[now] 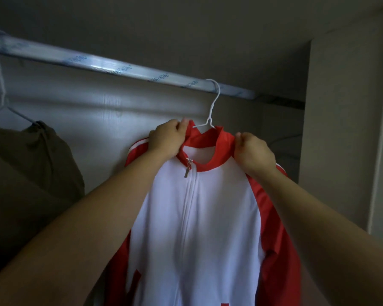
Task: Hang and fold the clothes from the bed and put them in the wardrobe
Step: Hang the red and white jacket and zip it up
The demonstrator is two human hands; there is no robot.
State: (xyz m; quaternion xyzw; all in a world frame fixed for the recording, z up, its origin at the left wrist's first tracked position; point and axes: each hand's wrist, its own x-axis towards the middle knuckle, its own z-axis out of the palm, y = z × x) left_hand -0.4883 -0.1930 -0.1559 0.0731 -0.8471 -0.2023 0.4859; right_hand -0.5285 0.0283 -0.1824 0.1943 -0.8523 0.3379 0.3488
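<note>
Nearest: left hand [165, 138] and right hand [251, 152], each pinching the red collar [208, 140] of the white-and-red zip jacket [197, 217]. Beyond: white wire hanger [211, 117], hooked over the wardrobe rail [119, 67] near its right end. Risk: uneven tugging could slip a shoulder off or unhook it.

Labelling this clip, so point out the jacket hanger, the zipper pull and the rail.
jacket hanger [213, 104]: head view, wire neck under the hook.
zipper pull [186, 172]: head view, metal tab.
rail [111, 65]: head view, middle stretch.
</note>
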